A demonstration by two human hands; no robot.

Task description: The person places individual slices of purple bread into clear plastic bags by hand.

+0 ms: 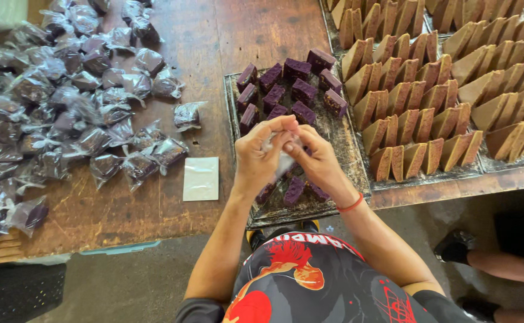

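Note:
My left hand [261,154] and my right hand [319,158] meet above a dark metal tray [349,157], both pinching a small clear plastic bag [284,161] between the fingertips. Purple cake blocks [295,90] lie in rows on the tray's far part, and a few more [294,191] sit under my hands near its front edge. Whether a piece is inside the bag is hidden by my fingers. A red band circles my right wrist.
A heap of bagged purple pieces [64,101] covers the left of the wooden table [214,42]. A flat stack of empty bags [201,179] lies left of the tray. Trays of brown wedge slices [441,78] fill the right. Another person's foot [453,246] shows at lower right.

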